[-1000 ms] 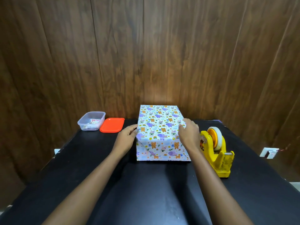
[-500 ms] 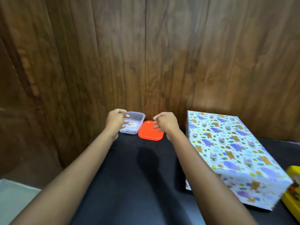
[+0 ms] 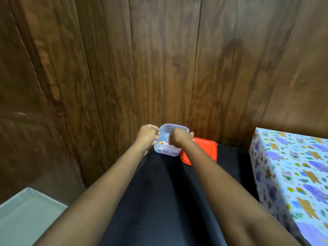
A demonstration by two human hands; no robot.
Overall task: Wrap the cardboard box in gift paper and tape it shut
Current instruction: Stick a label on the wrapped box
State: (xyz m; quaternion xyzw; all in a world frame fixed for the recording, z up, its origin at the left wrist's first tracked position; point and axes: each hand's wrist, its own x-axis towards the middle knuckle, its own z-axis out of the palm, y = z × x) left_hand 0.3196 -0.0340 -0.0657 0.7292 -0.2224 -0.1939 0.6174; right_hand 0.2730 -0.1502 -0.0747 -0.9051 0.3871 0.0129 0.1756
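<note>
L grip (image 3: 148,134): fingers curled, tips against the left wall of the small clear plastic tub (image 3: 174,129), thumb at its rim; reads as steadying it. R grip (image 3: 179,137): over the tub's open top, fingers curled down inside. Can't tell if it pinches anything, b/c the knuckles hide the tips. Tub contents = small coloured bits, too blurred to name.

Flat orange plastic lid (image 3: 204,148) lies just beside the tub on its right. Both sit on the black table (image 3: 159,201), tub at the far left corner by the dark wood-panel wall (image 3: 159,68).

Task's thing: the cardboard box in white gift paper w/ purple & orange animal print (image 3: 291,174) stands on the table at the right edge of view, well apart from both grips, untouched. Faces in view are fully papered; the ends can't be checked from here.

Handling, my guess: light for its bulk w/ stiff walls, but the paper is slick & creases or tears easily. Take it w/ flat palms on two opposite long sides, low down. Don't pull on folded flaps or seams that aren't taped.
</note>
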